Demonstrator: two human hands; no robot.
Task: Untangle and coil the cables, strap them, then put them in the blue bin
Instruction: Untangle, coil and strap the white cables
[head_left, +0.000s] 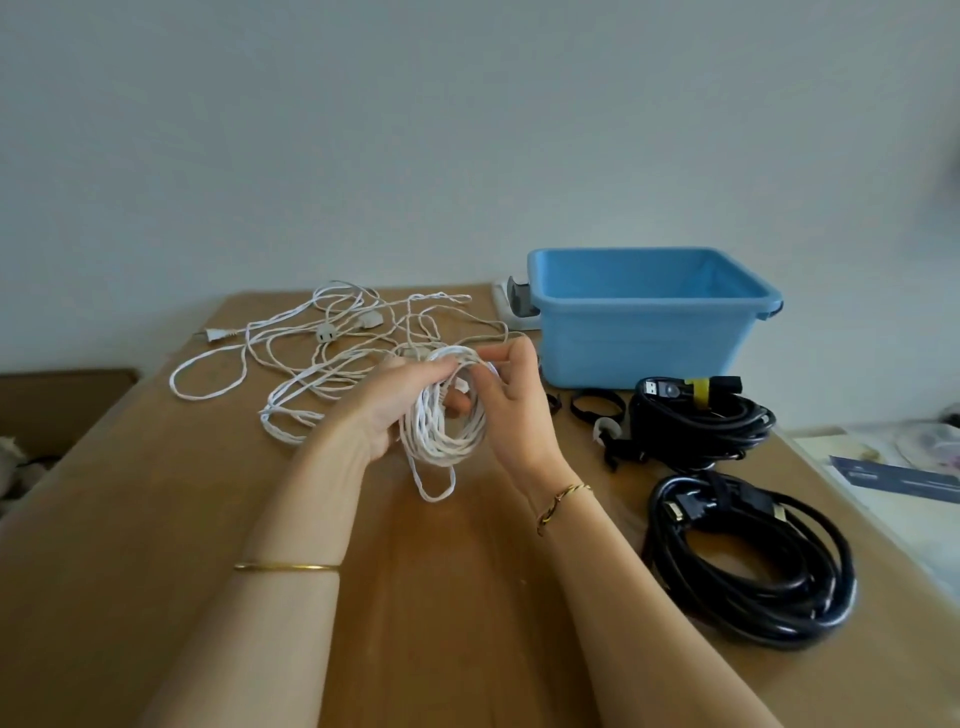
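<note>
Both forearms reach forward over the brown table (156, 519), and the hands meet above its middle. The left hand (400, 400), palm turned inward, grips the partly wound white coil (447, 431), with its fingers curled through the loops. The right hand (511, 410), with its back to the camera, pinches a strand at the coil's top between thumb and forefinger. The coil hangs clear of the table. The uncoiled white cable (322, 338) trails behind it in a loose tangle at the table's far left. The blue bin (649, 332) stands at the far right. Just before it lie black straps (597, 402) and two black cable coils, one far (701, 421) and one near (748, 571).
</note>
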